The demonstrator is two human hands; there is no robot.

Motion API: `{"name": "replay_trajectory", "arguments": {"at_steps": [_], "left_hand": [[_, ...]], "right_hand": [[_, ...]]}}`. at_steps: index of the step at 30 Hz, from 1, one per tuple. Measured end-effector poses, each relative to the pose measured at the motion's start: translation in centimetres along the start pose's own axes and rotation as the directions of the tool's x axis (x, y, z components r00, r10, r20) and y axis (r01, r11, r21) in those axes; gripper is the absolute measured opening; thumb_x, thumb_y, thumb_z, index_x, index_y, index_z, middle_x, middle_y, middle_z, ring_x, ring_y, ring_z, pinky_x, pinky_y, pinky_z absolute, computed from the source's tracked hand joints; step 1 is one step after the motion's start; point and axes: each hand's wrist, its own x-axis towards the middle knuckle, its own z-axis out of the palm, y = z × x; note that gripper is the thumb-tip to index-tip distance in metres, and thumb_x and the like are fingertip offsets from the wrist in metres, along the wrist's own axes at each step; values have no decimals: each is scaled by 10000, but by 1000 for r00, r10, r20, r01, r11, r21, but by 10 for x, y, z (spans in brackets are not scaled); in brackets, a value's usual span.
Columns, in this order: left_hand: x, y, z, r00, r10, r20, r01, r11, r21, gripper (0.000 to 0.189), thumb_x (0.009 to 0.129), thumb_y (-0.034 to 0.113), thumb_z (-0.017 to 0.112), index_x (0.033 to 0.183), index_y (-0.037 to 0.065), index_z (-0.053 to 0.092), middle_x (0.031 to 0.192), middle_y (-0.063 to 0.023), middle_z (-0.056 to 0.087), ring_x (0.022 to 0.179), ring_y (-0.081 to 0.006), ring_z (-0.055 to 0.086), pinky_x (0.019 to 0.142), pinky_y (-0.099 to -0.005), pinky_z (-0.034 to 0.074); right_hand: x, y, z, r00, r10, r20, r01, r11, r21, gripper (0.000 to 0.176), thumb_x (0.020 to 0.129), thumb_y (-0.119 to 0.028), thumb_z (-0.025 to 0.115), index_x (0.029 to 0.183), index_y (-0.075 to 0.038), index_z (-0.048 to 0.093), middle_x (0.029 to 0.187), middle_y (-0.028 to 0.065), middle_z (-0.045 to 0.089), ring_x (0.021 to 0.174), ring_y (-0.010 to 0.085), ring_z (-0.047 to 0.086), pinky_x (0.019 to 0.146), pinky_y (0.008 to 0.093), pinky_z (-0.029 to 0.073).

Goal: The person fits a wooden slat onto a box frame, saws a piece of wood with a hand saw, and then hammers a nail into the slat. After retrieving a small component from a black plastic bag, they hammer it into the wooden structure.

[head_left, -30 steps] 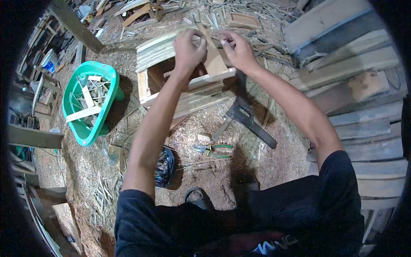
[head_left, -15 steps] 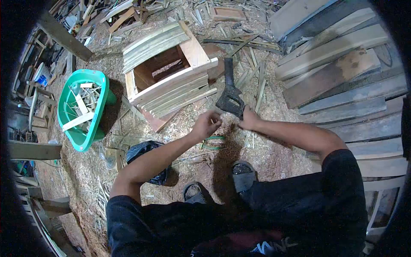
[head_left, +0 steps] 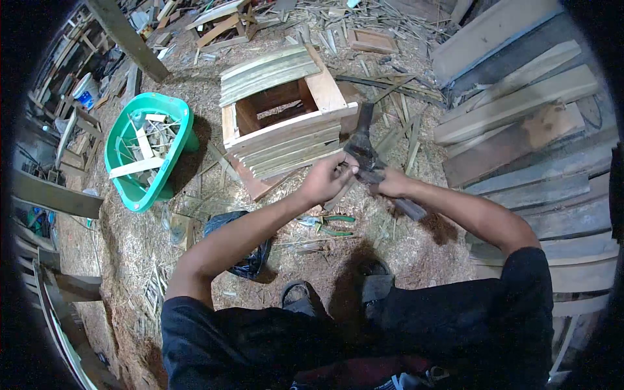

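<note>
My right hand is closed around a dark tool that looks like a nail gun. One end of the tool points up toward the wooden box, and a straight dark bar sticks out below my right hand. My left hand is beside the tool with its thumb and fingers pinched together; what they hold, if anything, is too small to make out. On the floor beneath lie pliers with green handles. Just beyond my hands stands a slatted wooden box with an opening in its top.
A green tub of wood scraps stands at left. A black plastic bag lies near my left forearm. Boards are stacked along the right. Wood shavings cover the floor, and a post rises at upper left.
The tool has tilted in my right hand, and its dark bar now shows below that hand. My left hand has come closer to the tool. The view has shifted, and the pliers show more fully.
</note>
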Motion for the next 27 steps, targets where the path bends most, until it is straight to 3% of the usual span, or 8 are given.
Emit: {"name": "replay_trajectory", "arguments": {"at_steps": [1, 6, 8, 13, 16, 20, 24, 27], "left_hand": [[1, 8, -5, 1000, -23, 6, 23, 997, -67, 157, 939, 176, 681, 1034, 52, 668, 935, -50, 696, 849, -116, 618, 729, -282, 496], [28, 39, -46, 900, 410, -147, -382, 905, 184, 100, 937, 113, 658, 968, 19, 647, 879, -61, 684, 786, -105, 619, 665, -289, 503], [46, 50, -75, 827, 520, -215, -451, 841, 298, 97, 934, 103, 654, 969, 12, 652, 852, -65, 685, 762, -109, 620, 657, -288, 502], [96, 39, -127, 817, 323, -477, -264, 946, 188, 139, 915, 115, 660, 1004, 9, 677, 775, -94, 691, 688, -113, 624, 622, -302, 501], [110, 39, -137, 835, 308, -456, -111, 906, 409, 178, 915, 150, 678, 1018, 5, 682, 941, -82, 722, 861, -173, 667, 802, -335, 515], [136, 26, -140, 831, 298, -470, -127, 924, 361, 188, 892, 160, 671, 1008, 14, 695, 835, -166, 707, 735, -256, 681, 697, -362, 511], [156, 14, -144, 826, 303, -475, -83, 900, 428, 210, 894, 163, 691, 1040, 14, 710, 946, -137, 735, 879, -223, 693, 799, -348, 517], [156, 17, -144, 848, 246, -469, -52, 920, 389, 209, 893, 154, 689, 1034, 1, 707, 919, -140, 734, 857, -208, 690, 789, -341, 519]], "right_hand": [[-1, 3, 7, 990, -103, -100, 96, 993, -71, 453, 843, -468, 704, 1055, -69, 670, 663, 70, 612, 547, 173, 634, 518, 332, 530], [-67, -27, -3, 968, 163, 192, -191, 972, 138, 639, 894, -667, 564, 905, -35, 653, 642, 55, 607, 485, 153, 599, 466, 312, 502], [-71, -11, -3, 947, 151, 285, -177, 982, 68, 571, 918, -596, 593, 776, -44, 623, 600, 24, 585, 476, 138, 591, 435, 298, 476], [-96, 0, -7, 956, -134, 262, 44, 945, 324, 373, 864, -387, 751, 834, -46, 606, 617, -6, 562, 490, 116, 561, 437, 286, 456], [-101, -37, -27, 917, -397, -45, 386, 852, 354, 381, 839, -329, 785, 994, -31, 605, 751, -8, 579, 642, 93, 564, 568, 265, 470], [-40, -75, -58, 764, -448, -463, 603, 751, 268, 330, 843, -252, 765, 1019, -43, 580, 819, 8, 607, 708, 99, 573, 631, 277, 479], [39, -121, -108, 616, -422, -665, 610, 790, 64, 295, 818, -233, 771, 947, -38, 590, 783, -9, 578, 700, 91, 528, 632, 288, 442], [99, -140, -133, 629, -367, -685, 590, 800, 112, 238, 794, -195, 748, 879, -16, 617, 762, 5, 594, 681, 109, 533, 621, 301, 442]]}}
